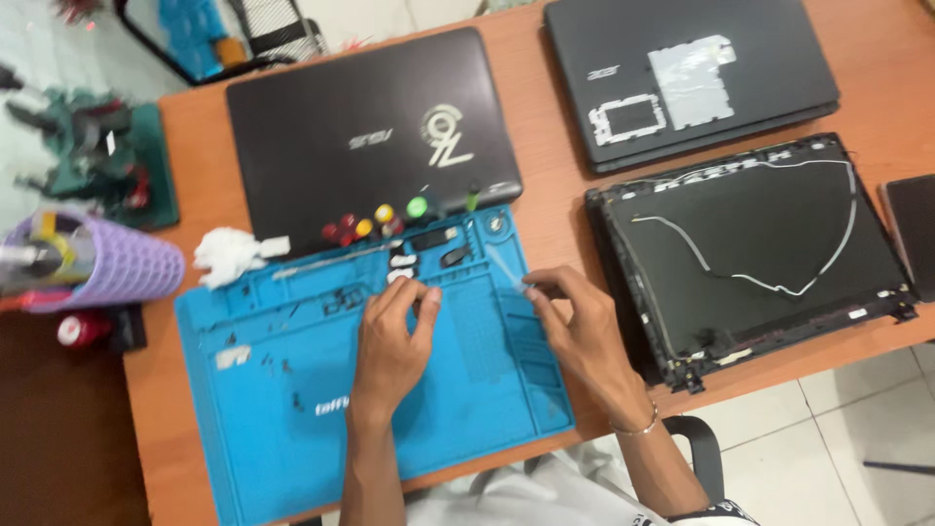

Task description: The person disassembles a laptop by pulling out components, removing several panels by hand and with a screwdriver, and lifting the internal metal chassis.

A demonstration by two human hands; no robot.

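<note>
Pinched fingertips of the left hand (394, 326) grasp something too small to tell, over the blue rubber work mat (292, 429). Right hand (575, 326), at the mat's right edge, grips a thin clear plastic tool (506, 265) between thumb and forefinger.

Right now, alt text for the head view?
Two bare hands work over a blue silicone repair mat on an orange wooden desk: left hand pinches near small black parts, right hand holds a thin clear tool. Two closed black laptops and an opened black laptop lid shell lie around.

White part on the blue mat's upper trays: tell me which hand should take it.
Left, likely: the left hand has fingertips almost on the small white part, while the right hand already pinches a clear slender tool.
</note>
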